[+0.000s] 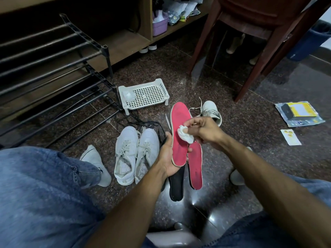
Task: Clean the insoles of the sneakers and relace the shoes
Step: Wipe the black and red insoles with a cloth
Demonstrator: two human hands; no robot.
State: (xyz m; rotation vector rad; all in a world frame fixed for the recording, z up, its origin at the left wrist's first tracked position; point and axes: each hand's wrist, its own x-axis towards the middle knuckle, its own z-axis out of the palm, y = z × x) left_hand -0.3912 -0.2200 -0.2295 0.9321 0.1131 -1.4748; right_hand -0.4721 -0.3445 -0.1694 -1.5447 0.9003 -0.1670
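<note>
Looking down from the head camera, the left hand (167, 158) cups the heel end of a red insole (180, 133), palm under it and fingers curled round its edge, so the toe end points away over the floor (268, 158). The right hand (206, 131) pinches a crumpled white wipe (184, 135) against the insole's upper face near the middle. A second red insole (196, 167) and a black insole (176, 185) lie on the floor just below the held one. A pair of white sneakers (136, 153) stands just left of the hands, with another white sneaker (211, 110) beyond them and a loose lace (194, 109) beside it.

The insole looks light, thin and bendy; I judge it would flop or fold if held by one tip only, so a grip under the heel or mid-length, with the palm as backing, suits rubbing. Its fabric face probably gives friction rather than slip. The wipe is soft and would tear under hard scrubbing.
</note>
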